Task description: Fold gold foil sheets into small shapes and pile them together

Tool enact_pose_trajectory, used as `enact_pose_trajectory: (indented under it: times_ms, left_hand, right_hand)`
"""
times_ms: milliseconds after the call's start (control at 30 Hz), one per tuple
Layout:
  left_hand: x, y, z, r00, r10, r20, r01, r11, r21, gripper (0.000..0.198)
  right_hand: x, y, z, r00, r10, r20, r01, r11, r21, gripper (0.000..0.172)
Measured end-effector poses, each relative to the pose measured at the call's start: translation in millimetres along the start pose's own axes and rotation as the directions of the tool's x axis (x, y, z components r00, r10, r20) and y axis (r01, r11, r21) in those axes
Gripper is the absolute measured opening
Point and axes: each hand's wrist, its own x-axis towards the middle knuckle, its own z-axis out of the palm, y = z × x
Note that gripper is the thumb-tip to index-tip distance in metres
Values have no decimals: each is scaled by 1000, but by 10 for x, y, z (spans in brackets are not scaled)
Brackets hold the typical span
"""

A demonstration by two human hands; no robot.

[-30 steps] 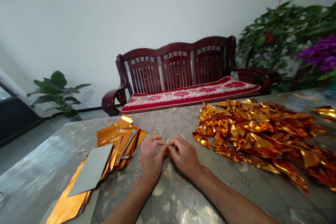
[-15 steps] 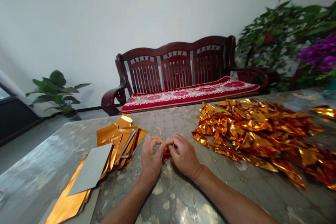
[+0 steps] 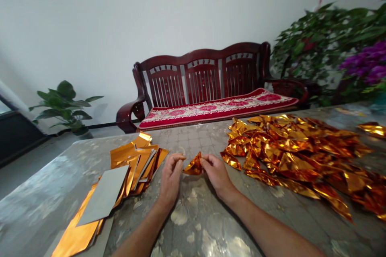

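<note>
Between my two hands, just above the table, is a folded piece of gold foil paper (image 3: 193,166), shaped with pointed ends. My right hand (image 3: 217,174) pinches its right end between thumb and fingers. At the left tip, my left hand (image 3: 171,178) is closed with thumb and fingers around the end; the exact contact is partly hidden. A stack of flat gold foil sheets (image 3: 75,231) with grey-white backs lies to the left, one sheet (image 3: 104,194) backside up on top. To the right spreads a large heap of folded foil pieces (image 3: 295,156).
The patterned table (image 3: 193,225) extends under everything. Beyond its far edge stands a dark red wooden bench (image 3: 202,72) with a red floral cover (image 3: 208,108). A potted plant (image 3: 66,106) is at left; leafy plants (image 3: 325,44) and purple flowers (image 3: 366,62) are at right.
My hands have moved apart from being close together over the foil paper. More of the folded piece now shows between them.
</note>
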Motion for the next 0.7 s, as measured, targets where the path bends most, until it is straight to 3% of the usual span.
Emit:
enact_pose_trajectory:
  times_ms: [133, 267, 367, 500, 700]
  left_hand:
    - [-1, -20, 1, 997, 21, 74, -16, 998, -66, 14]
    - [-41, 23, 44, 989, -99, 108, 116, 980, -164, 23]
    - [-71, 82, 73, 985, -123, 119, 147, 964, -221, 25]
    - [-72, 128, 93, 989, -109, 103, 131, 963, -234, 30]
    - [-54, 78, 75, 987, -109, 118, 130, 972, -194, 21]
  right_hand:
    - [8, -63, -26, 990, 140, 13, -140, 977, 162, 25]
    - [6, -97, -39, 987, 161, 17, -161, 965, 209, 30]
    - [15, -90, -48, 985, 172, 1, -167, 956, 243, 32]
    - [7, -96, -47, 987, 163, -8, -158, 964, 212, 33]
    - [-4, -56, -24, 988, 153, 4, -152, 977, 151, 31]
